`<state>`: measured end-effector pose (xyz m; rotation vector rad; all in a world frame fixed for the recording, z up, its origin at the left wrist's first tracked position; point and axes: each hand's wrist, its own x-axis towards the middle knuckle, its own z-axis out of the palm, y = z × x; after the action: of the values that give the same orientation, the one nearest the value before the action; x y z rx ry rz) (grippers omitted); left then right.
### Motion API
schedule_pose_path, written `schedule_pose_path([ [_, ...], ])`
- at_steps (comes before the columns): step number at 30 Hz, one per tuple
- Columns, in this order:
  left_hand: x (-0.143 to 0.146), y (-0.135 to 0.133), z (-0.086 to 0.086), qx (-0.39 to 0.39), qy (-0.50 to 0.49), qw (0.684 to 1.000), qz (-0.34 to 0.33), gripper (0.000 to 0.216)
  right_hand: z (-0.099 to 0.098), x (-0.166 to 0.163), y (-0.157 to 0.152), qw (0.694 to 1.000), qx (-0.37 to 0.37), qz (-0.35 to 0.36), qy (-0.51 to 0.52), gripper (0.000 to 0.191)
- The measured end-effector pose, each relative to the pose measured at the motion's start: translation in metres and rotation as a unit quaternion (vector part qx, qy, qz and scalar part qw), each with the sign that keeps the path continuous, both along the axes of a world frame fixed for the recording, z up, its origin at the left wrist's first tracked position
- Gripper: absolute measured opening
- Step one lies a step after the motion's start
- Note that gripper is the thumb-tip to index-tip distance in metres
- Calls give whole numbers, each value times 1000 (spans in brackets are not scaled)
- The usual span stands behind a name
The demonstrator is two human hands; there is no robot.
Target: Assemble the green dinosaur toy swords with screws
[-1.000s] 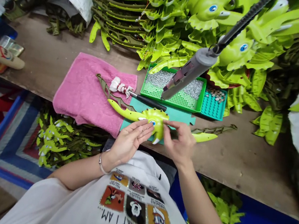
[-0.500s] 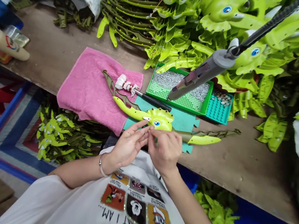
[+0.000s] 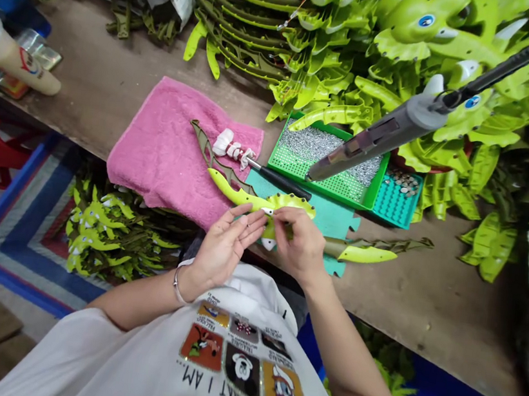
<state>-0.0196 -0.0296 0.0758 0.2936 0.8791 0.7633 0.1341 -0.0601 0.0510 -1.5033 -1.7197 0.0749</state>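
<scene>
A lime-green toy dinosaur head (image 3: 299, 204) with long olive and lime side pieces lies on a teal foam mat (image 3: 334, 223) in front of me. My left hand (image 3: 223, 244) is palm up beside the head, its fingers stretched out at the toy's near edge; any small parts on them are too small to make out. Over the head, my right hand (image 3: 301, 243) has thumb and fingers pinched together, hiding the toy's eye. Whatever sits in that pinch is hidden. Behind the toy lies a black-handled tool (image 3: 282, 179) with a cloth-wrapped end.
A grey electric screwdriver (image 3: 374, 138) hangs over a green tray (image 3: 274, 160) of small screws. Next to it is a teal tray (image 3: 392, 211) with small metal pieces. A pink towel (image 3: 164, 146) lies left. Lime toy parts (image 3: 320, 69) are piled behind; a bottle (image 3: 28, 66) stands far left.
My right hand has moved up from beside my left fingertips onto the toy's head, covering the eye. My left hand stays palm up, fingers more spread. The whole view has shifted slightly.
</scene>
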Motion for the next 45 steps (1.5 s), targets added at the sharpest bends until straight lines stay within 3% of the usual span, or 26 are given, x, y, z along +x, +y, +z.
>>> schedule_pose_path([
  [8,1,4,-3,-24,7,999,26,15,-9,3,7,997,-38,-40,-60,5],
  [14,5,7,2,-50,3,998,42,15,2,-8,-1,997,38,-22,-57,28],
  [17,8,4,6,-64,10,997,50,19,6,-26,-6,997,60,-18,-41,28],
  [22,10,-5,8,-53,1,997,49,18,4,-49,-7,993,79,-79,-41,22],
  [30,-11,4,-8,36,38,998,46,24,15,-18,-24,984,-14,-72,165,21],
  [36,-22,4,-17,41,29,999,3,40,11,-7,-41,998,-41,25,40,23],
  [40,-20,1,-18,42,24,999,13,41,4,-8,-44,997,-20,30,-75,23],
  [45,-13,2,-17,23,34,999,13,40,6,-4,-41,991,14,18,-131,25],
])
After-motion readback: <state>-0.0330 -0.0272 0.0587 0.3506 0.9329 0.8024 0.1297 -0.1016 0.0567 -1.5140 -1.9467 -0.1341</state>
